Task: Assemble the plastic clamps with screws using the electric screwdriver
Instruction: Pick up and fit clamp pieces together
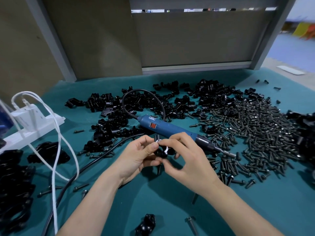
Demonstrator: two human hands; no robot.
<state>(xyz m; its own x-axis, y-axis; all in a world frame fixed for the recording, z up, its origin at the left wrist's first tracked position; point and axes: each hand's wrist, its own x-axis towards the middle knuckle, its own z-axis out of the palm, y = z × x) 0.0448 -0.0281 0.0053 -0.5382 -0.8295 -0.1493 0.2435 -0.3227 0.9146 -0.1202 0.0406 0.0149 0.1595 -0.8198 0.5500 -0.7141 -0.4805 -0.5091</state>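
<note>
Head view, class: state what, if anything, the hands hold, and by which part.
Both hands hold one black plastic clamp: the left hand pinches its left side, the right hand its right side. The electric screwdriver lies unheld.

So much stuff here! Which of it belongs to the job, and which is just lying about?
For the job: clamp held by left hand and right hand; screwdriver; screw pile; clamp pile.
Lying about: power strip; white cable.

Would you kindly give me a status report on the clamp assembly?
Left hand and right hand both grip one black clamp. Electric screwdriver lies idle behind them. Screw pile at right; nothing blocking.
</note>
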